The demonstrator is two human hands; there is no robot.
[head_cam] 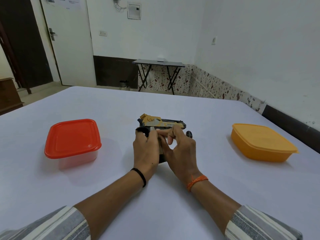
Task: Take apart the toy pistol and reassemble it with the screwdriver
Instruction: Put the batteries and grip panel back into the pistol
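The gold and black toy pistol (163, 123) lies on the white table (155, 196), barrel pointing right. My left hand (147, 149) grips its black handle from the left side. My right hand (180, 151) rests over the lower part of the pistol with its index finger stretched left along the frame and the other fingers curled. A small dark object (189, 134), possibly the screwdriver handle, pokes out just right of my right hand. The grip and trigger area are hidden under both hands.
A clear box with a red lid (72, 138) stands to the left of the pistol. An orange lidded box (261, 142) stands to the right. A folding table (158, 64) is by the far wall.
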